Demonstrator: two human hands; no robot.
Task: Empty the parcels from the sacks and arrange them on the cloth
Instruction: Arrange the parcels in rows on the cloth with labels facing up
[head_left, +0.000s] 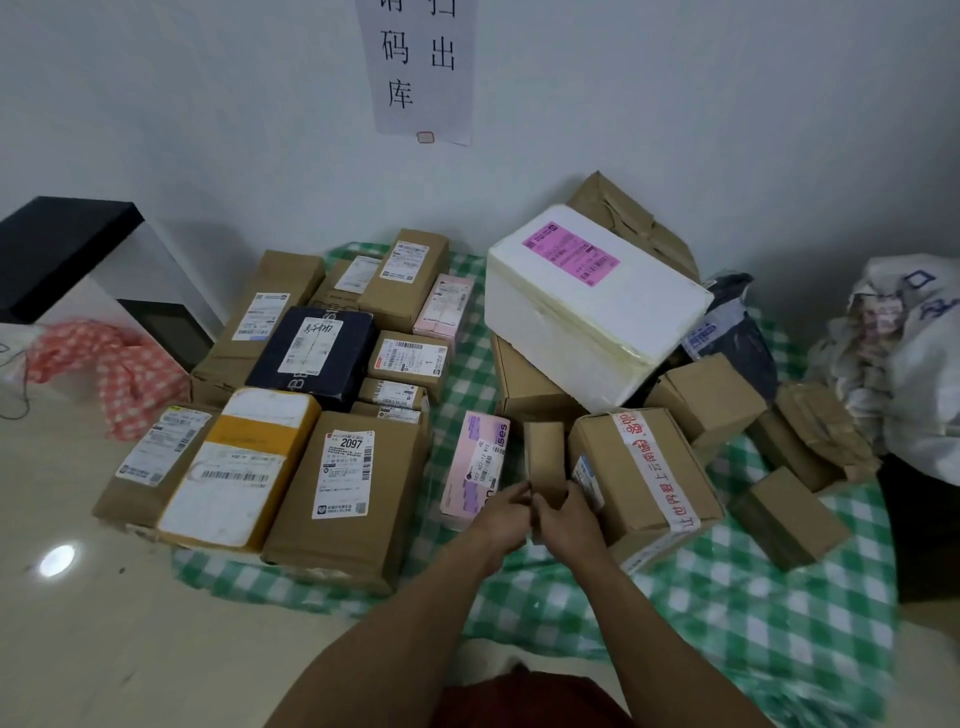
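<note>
A green checked cloth (727, 582) lies on the floor with several parcels on it. Both my hands grip a small narrow cardboard box (544, 453) near the cloth's middle: my left hand (506, 512) on its near left side, my right hand (566, 519) on its near right side. A pink box (475, 462) lies just left of it and a brown box with red-printed tape (641, 467) just right. Neat rows of parcels, among them a box labelled 2097 (348, 493), fill the cloth's left part. A white foam box (592, 301) tops a loose heap behind.
A white sack (904, 353) slumps at the right edge, next to a dark object on the floor. A red checked cloth (119, 374) and a black-and-white cabinet (78, 260) sit at the left. The wall with a paper notice (421, 67) is behind the parcels.
</note>
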